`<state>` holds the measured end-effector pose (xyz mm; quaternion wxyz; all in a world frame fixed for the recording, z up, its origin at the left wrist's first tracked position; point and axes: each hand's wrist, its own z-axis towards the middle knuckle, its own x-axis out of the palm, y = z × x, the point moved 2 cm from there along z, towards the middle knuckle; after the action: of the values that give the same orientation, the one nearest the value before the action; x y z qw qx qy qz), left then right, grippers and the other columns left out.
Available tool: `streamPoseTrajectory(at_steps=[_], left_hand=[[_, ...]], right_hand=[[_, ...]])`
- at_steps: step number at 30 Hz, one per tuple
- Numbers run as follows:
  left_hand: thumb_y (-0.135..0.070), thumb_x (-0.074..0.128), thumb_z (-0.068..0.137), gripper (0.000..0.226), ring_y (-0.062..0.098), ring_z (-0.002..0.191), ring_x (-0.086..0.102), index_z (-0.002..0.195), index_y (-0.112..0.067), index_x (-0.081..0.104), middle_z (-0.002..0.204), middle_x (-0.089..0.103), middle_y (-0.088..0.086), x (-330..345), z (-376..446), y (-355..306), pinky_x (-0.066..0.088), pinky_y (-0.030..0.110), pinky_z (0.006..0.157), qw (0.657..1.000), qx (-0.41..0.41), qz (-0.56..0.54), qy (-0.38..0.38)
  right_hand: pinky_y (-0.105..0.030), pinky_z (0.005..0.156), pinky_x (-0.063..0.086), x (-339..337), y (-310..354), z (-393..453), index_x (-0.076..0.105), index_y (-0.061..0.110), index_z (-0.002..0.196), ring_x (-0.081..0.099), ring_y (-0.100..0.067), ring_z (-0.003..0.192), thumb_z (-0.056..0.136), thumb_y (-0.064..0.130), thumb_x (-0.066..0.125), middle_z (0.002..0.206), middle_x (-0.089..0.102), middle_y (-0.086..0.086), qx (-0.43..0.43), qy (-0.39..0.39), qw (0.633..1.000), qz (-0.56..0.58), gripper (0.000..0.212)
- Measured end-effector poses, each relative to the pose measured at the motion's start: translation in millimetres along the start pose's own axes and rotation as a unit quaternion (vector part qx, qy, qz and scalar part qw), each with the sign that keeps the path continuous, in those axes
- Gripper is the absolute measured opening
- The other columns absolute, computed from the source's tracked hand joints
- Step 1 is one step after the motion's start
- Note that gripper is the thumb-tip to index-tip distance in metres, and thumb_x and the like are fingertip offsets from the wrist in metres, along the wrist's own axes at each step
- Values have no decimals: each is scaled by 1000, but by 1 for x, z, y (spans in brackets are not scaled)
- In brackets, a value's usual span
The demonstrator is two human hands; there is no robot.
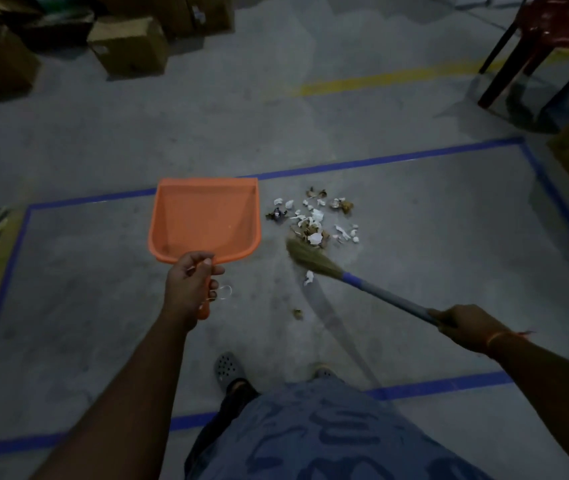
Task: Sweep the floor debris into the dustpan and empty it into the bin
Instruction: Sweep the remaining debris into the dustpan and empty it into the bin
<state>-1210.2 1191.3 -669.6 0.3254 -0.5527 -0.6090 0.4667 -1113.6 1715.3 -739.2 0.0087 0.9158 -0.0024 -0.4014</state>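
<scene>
- Patterned blue trousers [328, 438] and two grey clogs [229, 368] are sitting closest to the camera, at the bottom of the view, with the feet standing inside a rectangle of blue tape [380, 161] laid on the grey concrete floor [68, 289].
- Reaching forward, the left hand [191, 280] is curling its fingers round the handle of the orange dustpan [205, 220], gripping it.
- That dustpan is pointing its open mouth away from the person, its long axis running from the handle near the body out to the front lip, which is lying across the far blue tape line.
- It is looking plain orange, shallow, with raised side walls and nothing visible inside.
- Off to the right, the right hand [460, 322] is wrapping its fingers round the grey shaft of the broom [345, 271], gripping it.
- Its shaft is slanting from lower right up to the left, a blue collar joining it to straw bristles that are touching the near edge of the debris [314, 220].
- White paper scraps and brown bits are lying in a loose pile just right of the dustpan, with two stray pieces nearer the feet.
- Bare floor is spreading left and right inside the tape.
- Cardboard boxes [127, 43] are standing well apart at the upper left, and a red chair [553, 29] at the upper right.
</scene>
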Motion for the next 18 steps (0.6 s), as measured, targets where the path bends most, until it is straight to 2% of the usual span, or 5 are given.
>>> streamPoseTrajectory(at_steps=[4, 7, 13, 18], left_hand=[[-10, 55, 105, 13, 14, 52, 53, 102, -18, 65, 84, 72, 11, 17, -13, -1, 44, 26, 46, 1000, -2, 4, 5], [-10, 55, 104, 13, 15, 53, 53, 102, -19, 65, 85, 73, 12, 23, -22, -2, 44, 25, 47, 1000, -4, 10, 2], [-11, 55, 105, 12, 15, 54, 54, 104, -17, 65, 86, 73, 12, 27, -35, -10, 44, 26, 47, 1000, 2, 27, -1], [-11, 54, 105, 13, 17, 56, 54, 104, -17, 65, 87, 73, 13, 30, -33, -16, 44, 27, 47, 999, 0, 37, -1]], right_hand=[[-12, 56, 31, 15, -28, -8, 43, 40, 142, 42, 3, 58, 96, 37, 50, 84, 53, 12, -41, 37, 998, -38, 47], [-15, 66, 36, 26, -40, -6, 46, 42, 139, 48, 1, 68, 95, 37, 51, 88, 55, 13, -49, 61, 996, -47, 45], [-21, 74, 44, 28, -57, 10, 55, 35, 131, 57, -8, 84, 94, 39, 48, 96, 59, 7, -7, 41, 998, -47, 38], [-19, 61, 39, 7, -54, 20, 57, 30, 129, 54, -5, 67, 95, 35, 48, 82, 56, 8, 44, -18, 999, 17, 35]])
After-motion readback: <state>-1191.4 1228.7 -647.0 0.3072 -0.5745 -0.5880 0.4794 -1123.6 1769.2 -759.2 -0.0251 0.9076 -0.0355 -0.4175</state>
